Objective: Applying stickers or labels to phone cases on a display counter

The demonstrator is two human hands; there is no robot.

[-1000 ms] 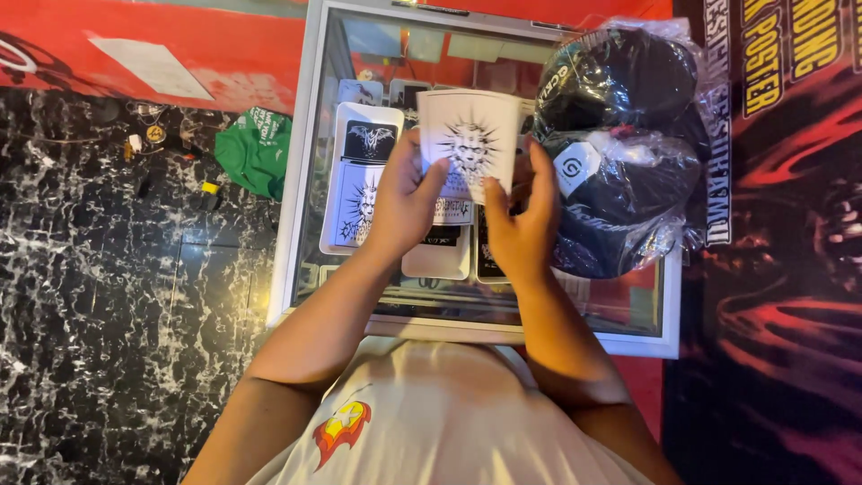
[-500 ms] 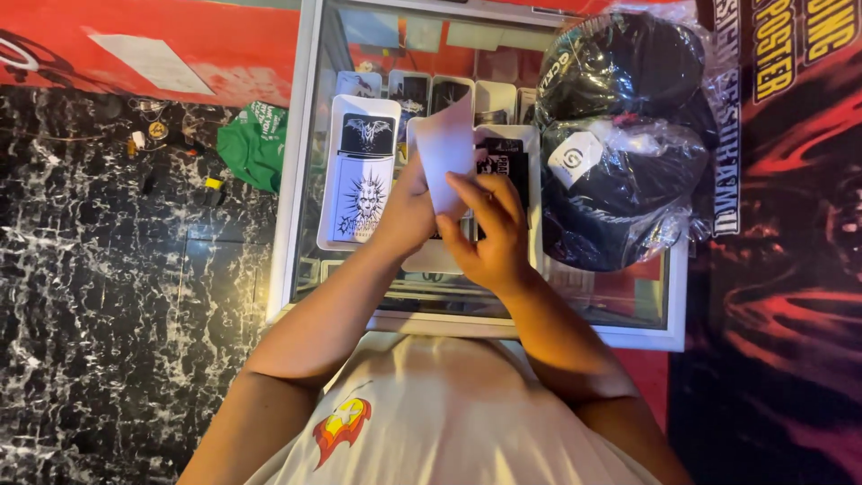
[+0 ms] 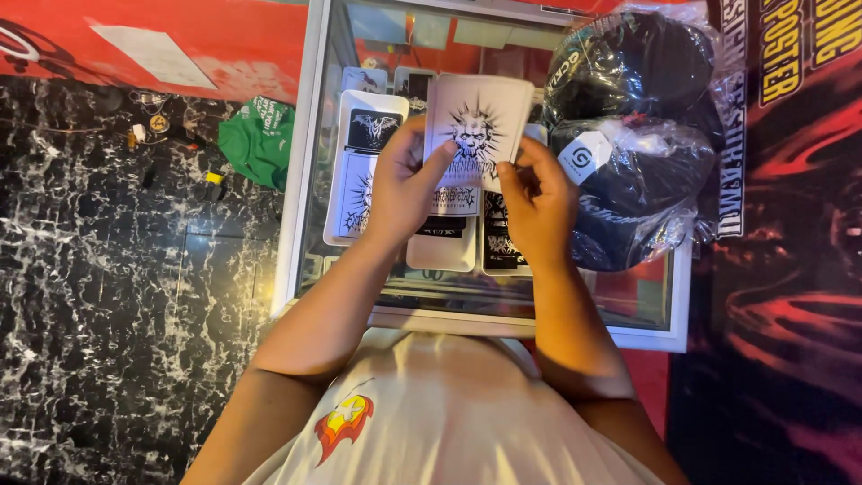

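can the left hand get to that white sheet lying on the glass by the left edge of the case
Probably yes. The left hand hovers right beside the white sheet with nothing between them, but it shares a hold on the white card with the right hand.

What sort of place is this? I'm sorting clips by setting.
Probably a small merchandise shop counter. The hands hold a printed white card over a glass display case lined with similar cards, beside plastic-wrapped black caps.

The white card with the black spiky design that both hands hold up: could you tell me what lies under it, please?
Under the white card, more white cards with black designs lie in rows on the glass counter. The left hand, right hand and card cover the middle ones.
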